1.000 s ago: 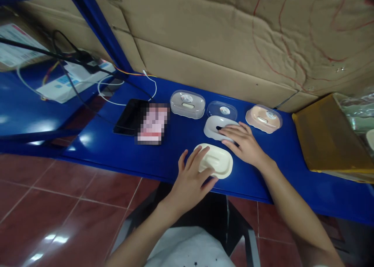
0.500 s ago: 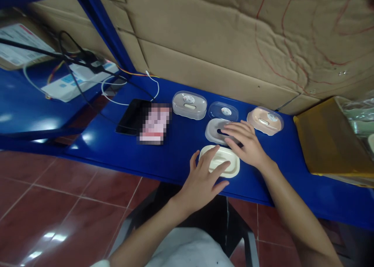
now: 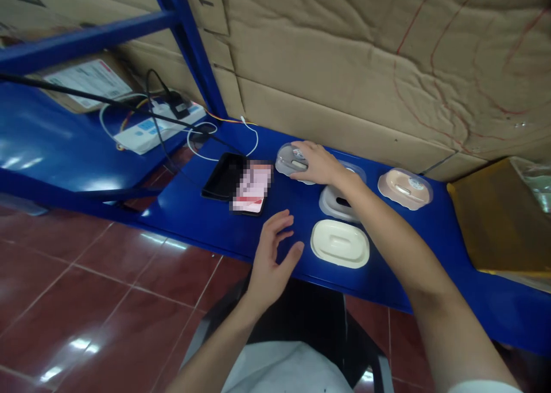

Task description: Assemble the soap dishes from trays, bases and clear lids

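On the blue shelf (image 3: 193,221), my right hand (image 3: 317,162) reaches over a clear-lidded oval container (image 3: 284,159), fingers spread over its lid and right side. My left hand (image 3: 275,255) hangs open with nothing in it, left of a cream oval lid (image 3: 340,244). Behind that piece lies a translucent grey oval piece with a dark slot (image 3: 333,202). A clear cover (image 3: 356,168) is partly hidden by my right wrist. To the right sits a pinkish container with a clear lid (image 3: 404,189).
A phone with a blurred screen (image 3: 253,189) lies beside a black case (image 3: 224,176) at the left. Further left are a white power strip (image 3: 159,128) and cables. Cardboard (image 3: 327,77) stands behind, and a yellow-taped box (image 3: 491,215) at the right.
My right hand has moved left and away, from the grey piece to the clear-lidded container. My left hand has come off the cream lid to its left. The view has shifted.
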Available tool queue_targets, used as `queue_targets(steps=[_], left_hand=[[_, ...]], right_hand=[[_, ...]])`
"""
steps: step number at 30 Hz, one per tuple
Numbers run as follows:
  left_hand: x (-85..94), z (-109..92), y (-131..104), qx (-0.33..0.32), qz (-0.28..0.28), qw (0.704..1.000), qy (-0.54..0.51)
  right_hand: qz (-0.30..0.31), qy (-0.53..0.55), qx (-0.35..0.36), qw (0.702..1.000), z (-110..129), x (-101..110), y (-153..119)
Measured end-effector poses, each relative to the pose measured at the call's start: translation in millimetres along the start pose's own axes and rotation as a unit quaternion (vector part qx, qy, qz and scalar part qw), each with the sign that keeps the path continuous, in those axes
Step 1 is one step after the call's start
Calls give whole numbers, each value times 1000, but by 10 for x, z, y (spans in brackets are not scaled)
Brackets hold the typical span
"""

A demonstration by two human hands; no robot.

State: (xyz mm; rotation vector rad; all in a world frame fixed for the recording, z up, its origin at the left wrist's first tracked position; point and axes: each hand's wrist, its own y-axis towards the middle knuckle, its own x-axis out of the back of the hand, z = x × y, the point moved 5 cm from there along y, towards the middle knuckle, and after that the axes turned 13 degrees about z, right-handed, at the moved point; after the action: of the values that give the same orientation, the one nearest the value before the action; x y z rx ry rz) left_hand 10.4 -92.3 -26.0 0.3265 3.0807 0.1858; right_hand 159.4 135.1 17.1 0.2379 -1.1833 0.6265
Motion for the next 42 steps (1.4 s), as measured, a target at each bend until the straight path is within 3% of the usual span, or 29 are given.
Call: queue_targets(steps=[2,4,8,11,13,16,19,22,24,26,29,33,38,42], left_hand=[[33,81,87,48,-24,985,-164],[-2,113,196,77,-29,948,-307],[-122,7,390,37,1,898,-438],[-147,-29,412,22,-2,881,-473],[-121,0,370,35,-17,869,-494],[-62,61,274,57,-19,858,-509],[-11,104,198,67,-13,857,-511],[13,123,167,70,-14,861,-504],[18,126,171,67,-19,864,-498],[16,130,184,62,-26,866,-495],[0,144,198,54,-40,870,-488],[-68,176,162,64,-46,874,-480],[-74,222,36,81,-55,884,-457],[116,238,-95,113,-69,919,-371]], right_hand=[[-50,43,26,997,100,96,-250],[-69,112,66,989,281,164,-580],[65,219,143,963,717,103,-1025],[74,248,147,955,715,89,-972],[22,215,119,969,510,108,-779],[-22,61,26,998,112,66,-409],[3,-33,-39,999,-141,-41,-135],[-2,-47,-56,997,-138,-63,-127],[-32,-45,-34,998,27,-12,-299],[-46,-1,41,998,320,23,-583],[29,98,164,981,826,-67,-1071],[49,146,169,974,1149,-224,-1470],[42,246,147,957,1050,-272,-1494],[-5,207,159,965,874,-218,-1376]])
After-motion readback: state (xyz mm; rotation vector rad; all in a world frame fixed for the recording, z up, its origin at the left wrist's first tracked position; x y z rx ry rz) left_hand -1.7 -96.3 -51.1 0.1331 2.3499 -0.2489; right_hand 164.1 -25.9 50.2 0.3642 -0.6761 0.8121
